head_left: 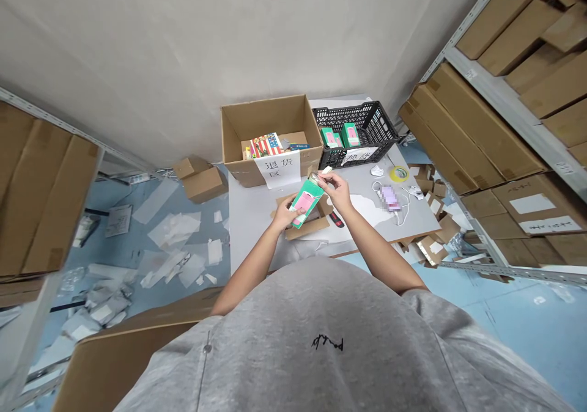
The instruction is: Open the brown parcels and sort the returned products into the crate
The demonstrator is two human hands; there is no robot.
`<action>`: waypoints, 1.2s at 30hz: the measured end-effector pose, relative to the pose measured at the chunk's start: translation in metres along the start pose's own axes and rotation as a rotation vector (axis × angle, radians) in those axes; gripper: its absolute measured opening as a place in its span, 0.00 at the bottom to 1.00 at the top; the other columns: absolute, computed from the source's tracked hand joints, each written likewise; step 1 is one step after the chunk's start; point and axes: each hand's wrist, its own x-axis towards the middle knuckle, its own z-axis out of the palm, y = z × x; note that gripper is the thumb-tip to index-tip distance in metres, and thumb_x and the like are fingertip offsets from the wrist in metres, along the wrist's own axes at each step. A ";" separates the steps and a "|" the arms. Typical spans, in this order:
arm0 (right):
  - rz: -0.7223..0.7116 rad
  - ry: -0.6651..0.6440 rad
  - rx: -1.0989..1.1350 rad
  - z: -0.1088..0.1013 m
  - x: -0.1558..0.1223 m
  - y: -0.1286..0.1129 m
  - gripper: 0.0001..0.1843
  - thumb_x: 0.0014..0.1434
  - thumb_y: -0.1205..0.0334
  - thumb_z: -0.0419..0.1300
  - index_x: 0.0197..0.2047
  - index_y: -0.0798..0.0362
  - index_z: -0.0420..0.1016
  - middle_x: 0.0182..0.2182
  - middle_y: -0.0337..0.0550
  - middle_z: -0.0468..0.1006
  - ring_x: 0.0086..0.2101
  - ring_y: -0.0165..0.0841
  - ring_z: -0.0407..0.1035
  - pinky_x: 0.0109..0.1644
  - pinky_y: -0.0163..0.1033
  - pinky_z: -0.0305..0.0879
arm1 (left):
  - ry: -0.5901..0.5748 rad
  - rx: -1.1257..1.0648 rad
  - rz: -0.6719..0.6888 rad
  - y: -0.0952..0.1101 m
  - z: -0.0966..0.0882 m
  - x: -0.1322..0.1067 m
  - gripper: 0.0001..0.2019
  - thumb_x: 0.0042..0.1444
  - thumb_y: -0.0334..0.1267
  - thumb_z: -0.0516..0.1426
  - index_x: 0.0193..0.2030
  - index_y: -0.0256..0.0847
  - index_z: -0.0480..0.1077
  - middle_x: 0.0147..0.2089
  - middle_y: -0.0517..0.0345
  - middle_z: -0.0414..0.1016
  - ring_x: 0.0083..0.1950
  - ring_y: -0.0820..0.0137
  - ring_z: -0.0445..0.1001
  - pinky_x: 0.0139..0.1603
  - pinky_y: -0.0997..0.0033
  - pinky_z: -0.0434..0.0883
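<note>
A green box [303, 202] with a pink panel is tilted in my left hand [285, 213], whose fingers wrap round its lower end. At the box's upper end, my right hand [337, 191] has its fingers pinched together beside a white flap and a small shiny, clear-looking part. What exactly those fingers grip is too small to tell. Beneath the green box, an opened cardboard carton [306, 230] lies on the white table [247, 228], partly hidden by my hands. A red and black box cutter [336, 219] rests just right of the carton.
A large cardboard box [238, 170] with goods and a labelled paper stands behind. Beside it, a black crate [383, 137] holds several green boxes. A tape roll [398, 174] and a phone [389, 198] with a white cable lie right. Carton-laden shelves flank the table; papers litter the floor.
</note>
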 end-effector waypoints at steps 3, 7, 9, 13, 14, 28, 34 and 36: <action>-0.023 0.002 -0.022 0.001 0.001 -0.001 0.21 0.59 0.39 0.71 0.45 0.46 0.83 0.48 0.46 0.82 0.50 0.41 0.77 0.59 0.50 0.73 | 0.023 -0.011 -0.011 -0.003 0.003 0.000 0.44 0.39 0.53 0.77 0.63 0.37 0.76 0.62 0.43 0.79 0.63 0.48 0.76 0.64 0.51 0.73; -0.045 -0.027 -0.069 0.000 0.001 0.000 0.24 0.60 0.37 0.69 0.49 0.46 0.79 0.47 0.46 0.81 0.48 0.41 0.77 0.60 0.50 0.73 | 0.008 -0.087 -0.042 -0.005 0.005 -0.001 0.46 0.38 0.54 0.77 0.63 0.36 0.75 0.63 0.42 0.79 0.62 0.48 0.77 0.63 0.51 0.74; -0.073 -0.045 -0.114 0.000 -0.001 0.000 0.30 0.57 0.37 0.72 0.54 0.46 0.76 0.53 0.48 0.79 0.54 0.43 0.75 0.62 0.50 0.71 | 0.016 -0.144 -0.047 -0.004 0.006 -0.001 0.45 0.38 0.54 0.77 0.63 0.36 0.75 0.63 0.42 0.78 0.62 0.49 0.77 0.62 0.51 0.74; -0.058 0.013 -0.159 0.006 -0.006 0.004 0.34 0.54 0.38 0.74 0.56 0.47 0.73 0.61 0.52 0.76 0.61 0.45 0.71 0.64 0.51 0.70 | 0.072 -0.153 -0.034 -0.002 0.008 0.000 0.40 0.39 0.53 0.77 0.58 0.37 0.77 0.60 0.43 0.80 0.62 0.50 0.77 0.63 0.50 0.73; -0.046 0.039 -0.148 0.008 -0.008 0.006 0.32 0.55 0.38 0.73 0.54 0.47 0.73 0.59 0.52 0.77 0.59 0.45 0.73 0.63 0.51 0.71 | 0.082 -0.153 -0.031 -0.002 0.008 0.000 0.39 0.39 0.53 0.77 0.57 0.36 0.78 0.59 0.43 0.80 0.61 0.50 0.77 0.63 0.51 0.73; -0.111 0.175 -0.099 0.021 -0.011 -0.005 0.26 0.51 0.43 0.77 0.47 0.47 0.80 0.50 0.49 0.79 0.54 0.47 0.77 0.60 0.54 0.74 | -0.104 -0.260 -0.286 0.003 0.022 -0.003 0.43 0.48 0.69 0.69 0.63 0.44 0.70 0.54 0.46 0.81 0.48 0.60 0.81 0.46 0.63 0.79; -0.107 0.128 -0.137 0.018 -0.009 -0.013 0.22 0.53 0.42 0.76 0.43 0.47 0.82 0.52 0.49 0.77 0.54 0.46 0.75 0.60 0.53 0.74 | -0.163 -0.400 -0.389 0.001 0.023 -0.005 0.44 0.43 0.65 0.74 0.62 0.47 0.68 0.54 0.49 0.81 0.46 0.63 0.83 0.48 0.60 0.81; -0.086 0.117 -0.154 0.018 -0.008 -0.018 0.23 0.53 0.40 0.76 0.43 0.47 0.82 0.52 0.49 0.77 0.52 0.45 0.75 0.60 0.53 0.74 | -0.132 -0.397 -0.385 -0.002 0.026 -0.003 0.45 0.39 0.62 0.76 0.61 0.44 0.69 0.51 0.49 0.82 0.44 0.63 0.83 0.47 0.59 0.81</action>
